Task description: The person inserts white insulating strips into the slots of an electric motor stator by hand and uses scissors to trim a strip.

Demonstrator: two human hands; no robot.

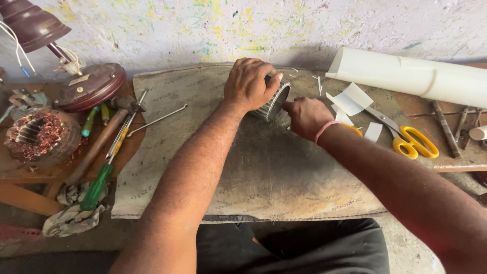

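1. Clamped from above: left hand [248, 83] wrapped over a ribbed metal stator core [274, 104], fingers curled round its top; core lying on its side near the far edge of the grey mat [264, 177], open end turned toward the right.
2. Pinched together: right hand [306, 117] with fingertips closed just at the core's open rim, touching or nearly so; whether anything sits between the fingertips cannot be told; pink band [324, 129] round the wrist.
3. Spread over the middle of the workbench [431, 162]: the mat, its near edge hanging above dark trousers [304, 248].
4. Toward the right edge: yellow-handled scissors [411, 139] beside cut white paper slips [350, 101]; white paper roll [416, 73] along the far right corner; a few dark metal tools [449, 127] just beyond the scissors.
5. Toward the left edge: wooden-handled hammer [101, 139], green-handled screwdriver [99, 185] lying on a crumpled rag [73, 218], thin metal rod [157, 119] across the mat's left border.
6. At the far left corner: copper-wound stator [35, 134] and a dark red round housing [91, 86].
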